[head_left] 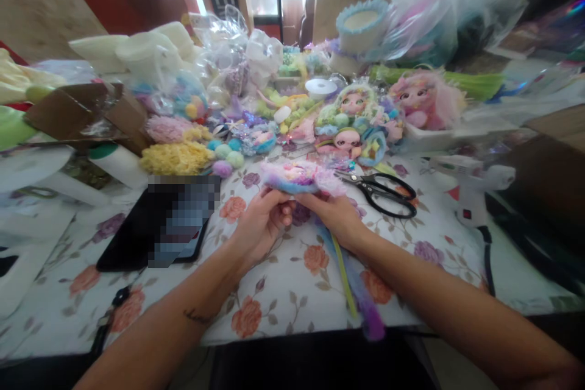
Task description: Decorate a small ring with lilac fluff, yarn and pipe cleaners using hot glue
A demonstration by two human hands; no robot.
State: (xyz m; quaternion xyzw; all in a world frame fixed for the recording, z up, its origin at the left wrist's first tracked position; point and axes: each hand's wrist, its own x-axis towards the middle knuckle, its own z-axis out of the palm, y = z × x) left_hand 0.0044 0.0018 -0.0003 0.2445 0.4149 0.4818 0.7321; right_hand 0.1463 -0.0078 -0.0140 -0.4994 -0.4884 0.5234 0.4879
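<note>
A fluffy pink and blue craft piece point(297, 180) is held up over the floral tablecloth, between my two hands. My left hand point(265, 222) pinches its left underside with thumb and fingers, the other fingers curled in. On the right, my right hand point(338, 216) closes round its lower edge, hiding part of it. Below that hand, a fuzzy blue-purple strip point(365, 298) and a yellow-green strip point(342, 274) hang toward the table's front edge. Black-handled scissors point(368, 184) lie just right of my right hand, blades pointing toward the craft piece.
To the left lie a dark tablet point(132, 225), yellow fluffy trim point(176, 158) and a cardboard box point(82, 113). Doll-faced pieces point(351, 103), pompoms point(235, 159) and a white spool point(320, 88) crowd the back. A white glue gun point(473, 195) with a cord stands at right.
</note>
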